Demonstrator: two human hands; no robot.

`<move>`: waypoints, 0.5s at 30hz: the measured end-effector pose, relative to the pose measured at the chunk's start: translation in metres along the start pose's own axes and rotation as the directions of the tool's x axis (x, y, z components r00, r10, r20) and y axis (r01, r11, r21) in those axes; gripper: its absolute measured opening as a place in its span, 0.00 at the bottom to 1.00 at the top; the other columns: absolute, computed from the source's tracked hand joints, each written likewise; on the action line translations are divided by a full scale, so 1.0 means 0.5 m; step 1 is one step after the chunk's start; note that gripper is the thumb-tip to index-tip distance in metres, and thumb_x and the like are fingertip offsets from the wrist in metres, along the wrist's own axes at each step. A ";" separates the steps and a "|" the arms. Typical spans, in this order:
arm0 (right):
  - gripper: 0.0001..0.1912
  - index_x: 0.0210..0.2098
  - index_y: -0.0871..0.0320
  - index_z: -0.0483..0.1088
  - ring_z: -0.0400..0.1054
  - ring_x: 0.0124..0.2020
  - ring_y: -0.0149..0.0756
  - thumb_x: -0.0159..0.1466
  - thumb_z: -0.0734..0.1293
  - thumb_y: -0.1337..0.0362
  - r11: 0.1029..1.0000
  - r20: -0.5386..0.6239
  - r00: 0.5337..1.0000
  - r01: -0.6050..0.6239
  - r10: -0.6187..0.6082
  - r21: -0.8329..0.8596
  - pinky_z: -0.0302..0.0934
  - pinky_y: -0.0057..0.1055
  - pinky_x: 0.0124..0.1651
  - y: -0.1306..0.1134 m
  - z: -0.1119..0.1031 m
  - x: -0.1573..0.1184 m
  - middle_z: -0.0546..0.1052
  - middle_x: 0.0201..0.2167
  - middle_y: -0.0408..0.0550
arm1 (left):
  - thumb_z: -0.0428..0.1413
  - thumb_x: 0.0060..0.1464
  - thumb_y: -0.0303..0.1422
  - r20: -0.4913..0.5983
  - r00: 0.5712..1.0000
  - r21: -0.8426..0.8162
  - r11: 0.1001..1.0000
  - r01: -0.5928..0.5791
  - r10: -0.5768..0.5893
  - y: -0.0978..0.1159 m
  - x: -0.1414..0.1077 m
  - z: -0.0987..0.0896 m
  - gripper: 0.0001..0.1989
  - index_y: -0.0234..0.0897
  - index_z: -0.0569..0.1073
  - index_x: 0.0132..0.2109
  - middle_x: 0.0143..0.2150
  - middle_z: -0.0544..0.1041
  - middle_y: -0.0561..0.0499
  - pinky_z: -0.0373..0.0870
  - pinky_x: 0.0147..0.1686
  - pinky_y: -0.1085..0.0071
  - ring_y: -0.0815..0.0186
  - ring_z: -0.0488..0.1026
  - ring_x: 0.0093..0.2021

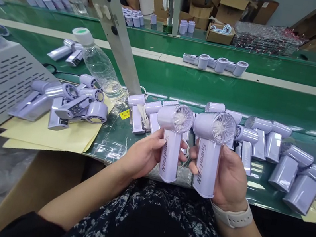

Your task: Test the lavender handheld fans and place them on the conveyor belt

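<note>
Two lilac fans stand upright side by side above the bench edge (100,151). The left fan (170,153) rises from the left hand (147,153), thumb and fingers closed round its handle — the right fan (207,163) sits likewise in the right hand (231,179), its lettering apparently reading "Speed FAN".

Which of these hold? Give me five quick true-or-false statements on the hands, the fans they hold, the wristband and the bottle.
1. The left hand holds a lilac fan. True.
2. Only one hand holds a fan. False: the right hand holds a second fan.
3. The wristband is on the left wrist. False: it is on the right wrist.
4. "Speed FAN" shows on both held fans. True.
5. The clear bottle is uncapped. False: its cap is on.
</note>
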State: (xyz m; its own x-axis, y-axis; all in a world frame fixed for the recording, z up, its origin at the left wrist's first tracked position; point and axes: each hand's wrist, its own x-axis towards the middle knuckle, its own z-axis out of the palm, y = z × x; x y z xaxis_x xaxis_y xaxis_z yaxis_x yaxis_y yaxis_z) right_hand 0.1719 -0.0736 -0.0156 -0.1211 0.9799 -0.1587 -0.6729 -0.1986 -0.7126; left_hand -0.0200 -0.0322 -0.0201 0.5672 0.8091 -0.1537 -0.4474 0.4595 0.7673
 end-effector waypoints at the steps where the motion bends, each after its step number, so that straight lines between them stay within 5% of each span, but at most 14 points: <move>1: 0.15 0.40 0.55 0.79 0.74 0.26 0.37 0.65 0.68 0.51 0.999 -0.027 0.999 0.031 -0.032 -0.009 0.72 0.32 0.31 0.000 -0.007 0.001 0.81 0.30 0.49 | 0.63 0.58 0.36 -0.004 1.000 0.021 1.000 -0.005 0.005 0.003 -0.003 0.001 0.18 0.36 0.73 0.53 0.47 0.82 0.44 0.78 0.39 0.64 0.55 0.83 0.42; 5: 0.12 0.42 0.54 0.78 0.78 0.35 0.39 0.68 0.68 0.53 0.990 -0.178 0.975 0.125 -0.135 -0.070 0.76 0.37 0.44 0.001 -0.018 0.003 0.82 0.32 0.48 | 0.66 0.57 0.36 0.023 0.999 0.137 0.989 -0.049 0.046 0.007 -0.010 -0.002 0.23 0.39 0.70 0.57 0.51 0.83 0.43 0.79 0.47 0.61 0.53 0.83 0.48; 10: 0.20 0.61 0.44 0.70 0.78 0.35 0.38 0.70 0.67 0.57 0.988 -0.248 0.960 0.104 -0.130 -0.113 0.76 0.37 0.39 0.007 -0.011 0.004 0.82 0.36 0.43 | 0.71 0.51 0.43 0.048 0.998 0.212 0.976 -0.057 0.048 -0.002 -0.002 -0.010 0.27 0.40 0.69 0.52 0.46 0.84 0.44 0.79 0.44 0.62 0.55 0.83 0.46; 15: 0.20 0.61 0.46 0.70 0.78 0.32 0.39 0.70 0.65 0.60 0.978 -0.276 0.949 0.107 -0.154 -0.178 0.75 0.38 0.37 0.006 -0.019 -0.001 0.82 0.35 0.43 | 0.72 0.47 0.46 0.083 0.996 0.210 0.977 -0.040 0.023 -0.002 0.009 -0.006 0.30 0.39 0.69 0.50 0.46 0.84 0.43 0.79 0.42 0.64 0.55 0.83 0.46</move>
State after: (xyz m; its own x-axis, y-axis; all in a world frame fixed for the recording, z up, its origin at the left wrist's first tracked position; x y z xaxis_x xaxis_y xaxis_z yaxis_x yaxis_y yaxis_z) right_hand 0.1769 -0.0750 -0.0243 0.1899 0.9546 -0.2295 -0.5413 -0.0932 -0.8356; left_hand -0.0190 -0.0281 -0.0234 0.6119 0.7865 -0.0837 -0.3149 0.3394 0.8864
